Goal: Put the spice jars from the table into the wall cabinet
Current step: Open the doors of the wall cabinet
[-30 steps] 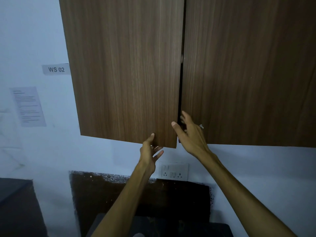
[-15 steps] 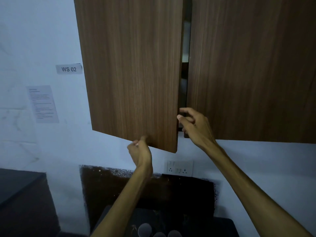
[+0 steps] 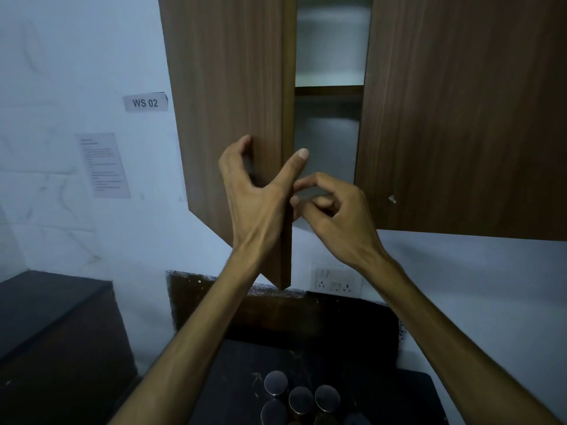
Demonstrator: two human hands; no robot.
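My left hand (image 3: 254, 191) holds the edge of the left cabinet door (image 3: 227, 96), fingers spread wide around it. My right hand (image 3: 334, 210) has fingers curled narrow, holding nothing. The spice jars (image 3: 299, 397) stand on the dark worktop (image 3: 399, 394) below.

The wall cabinet (image 3: 460, 118) was of dark walnut-grained wood with two doors. Its left door (image 3: 227, 102) stood swung partly outward, its bottom corner hanging lowest; its right door (image 3: 466, 118) was opened only a little. Between the doors a gap showed a pale interior and one wooden shelf (image 3: 329, 90) running across. Below the cabinet, the spice jars (image 3: 299, 400) stood upright in a tight cluster on the dark table (image 3: 399, 403), showing round silvery lids.
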